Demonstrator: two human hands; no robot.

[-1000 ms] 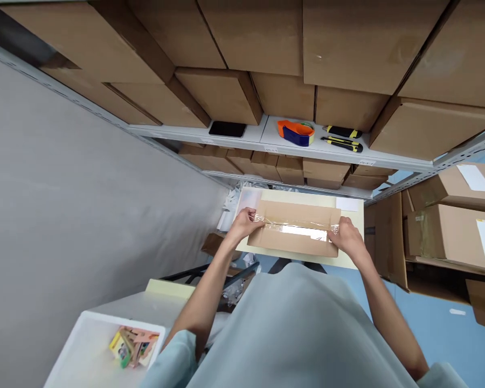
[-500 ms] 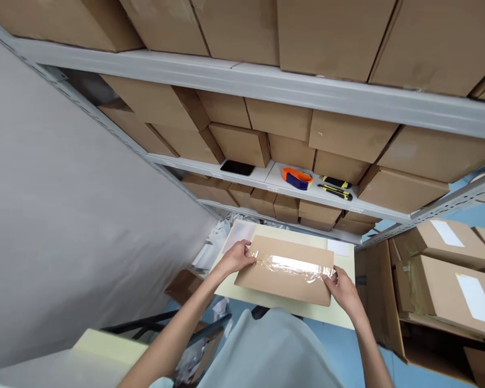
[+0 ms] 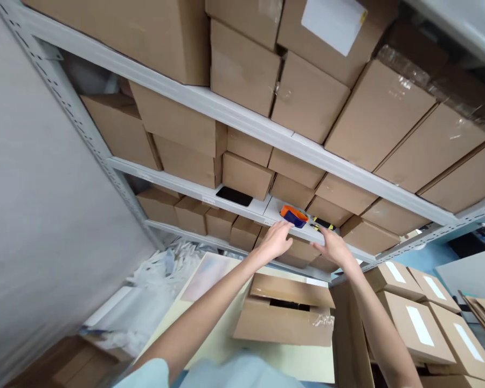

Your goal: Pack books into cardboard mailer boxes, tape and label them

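Note:
My left hand [image 3: 275,240] reaches up to the shelf edge with its fingers stretched out. Its fingertips are close to an orange and dark-blue ring-shaped tape dispenser [image 3: 294,216]; whether they touch it I cannot tell. To the right, my right hand [image 3: 332,248] is also open, thumb apart, just below the black and yellow utility knives [image 3: 323,222] and partly covering them. Below my arms, a cardboard box [image 3: 283,326] rests on the pale yellow table [image 3: 210,345]. Its top flaps stand slightly apart over a dark gap, and clear tape clings to its right end.
A black phone [image 3: 234,195] lies on the same shelf board [image 3: 262,206]. Cardboard boxes [image 3: 246,70] fill the rack above and behind. More labelled boxes [image 3: 416,323] are stacked at right. White wrapping material [image 3: 145,291] lies piled by the wall [image 3: 44,242] on the left.
Both hands have let go of the cardboard box and moved up to the shelf. The box's taped top now shows parted flaps. The view has shifted and turned.

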